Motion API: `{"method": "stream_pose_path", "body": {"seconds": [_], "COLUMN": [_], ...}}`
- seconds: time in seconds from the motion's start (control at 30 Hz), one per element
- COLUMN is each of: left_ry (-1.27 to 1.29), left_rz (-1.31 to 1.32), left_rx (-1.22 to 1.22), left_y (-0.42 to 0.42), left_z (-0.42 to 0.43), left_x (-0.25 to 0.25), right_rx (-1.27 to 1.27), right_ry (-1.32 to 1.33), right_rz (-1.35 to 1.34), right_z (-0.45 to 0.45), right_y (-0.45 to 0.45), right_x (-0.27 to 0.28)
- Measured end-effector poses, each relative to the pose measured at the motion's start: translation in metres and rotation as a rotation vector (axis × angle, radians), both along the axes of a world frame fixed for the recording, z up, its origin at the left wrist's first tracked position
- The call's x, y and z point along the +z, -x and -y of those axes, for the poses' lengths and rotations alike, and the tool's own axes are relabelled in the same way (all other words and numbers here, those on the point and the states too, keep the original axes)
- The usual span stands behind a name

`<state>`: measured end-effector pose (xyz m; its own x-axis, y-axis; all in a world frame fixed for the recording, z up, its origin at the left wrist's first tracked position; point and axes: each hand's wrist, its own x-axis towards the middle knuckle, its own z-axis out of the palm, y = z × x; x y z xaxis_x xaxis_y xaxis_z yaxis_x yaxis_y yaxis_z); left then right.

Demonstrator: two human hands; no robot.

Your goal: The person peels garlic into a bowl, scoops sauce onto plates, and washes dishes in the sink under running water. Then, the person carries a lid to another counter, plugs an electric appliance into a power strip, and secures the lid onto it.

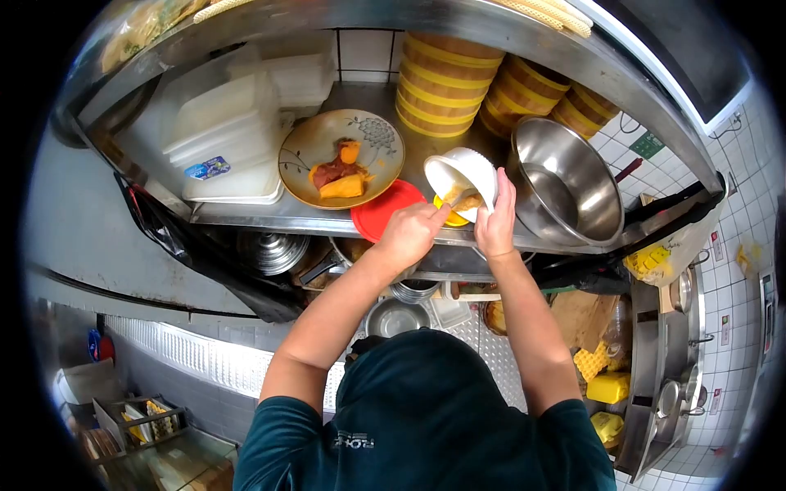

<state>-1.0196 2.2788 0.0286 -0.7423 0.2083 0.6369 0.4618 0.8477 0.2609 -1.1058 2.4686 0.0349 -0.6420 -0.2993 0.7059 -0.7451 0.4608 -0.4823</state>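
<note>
The white bowl [472, 168] is held tilted above the edge of the steel counter [311, 222], steadied by the nearly straight fingers of the right hand [498, 214]. Into its mouth goes a utensil [463, 196], gripped in the closed fingers of the left hand [412, 235], right at the orange food [468, 201]! Just beside, the red disc [383, 211] is partly overlapped by the patterned plate [299, 168], with orange chunks [342, 186] on it; opposite, a steel basin [565, 180].
</note>
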Motion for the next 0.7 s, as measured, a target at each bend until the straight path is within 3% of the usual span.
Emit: {"method": "stream_pose_path", "body": {"seconds": [0.37, 0.7], "left_ry": [0.462, 0.36], "left_rz": [-0.034, -0.064], "left_rx": [-0.09, 0.039], "left_y": [-0.014, -0.008], "left_z": [0.032, 0.02], "left_x": [0.009, 0.007], "right_rx": [-0.058, -0.06], "right_ry": [-0.02, -0.03], "right_rz": [0.012, 0.002], "right_z": [0.002, -0.002], "right_y": [0.005, 0.001], "right_x": [0.002, 0.009]}}
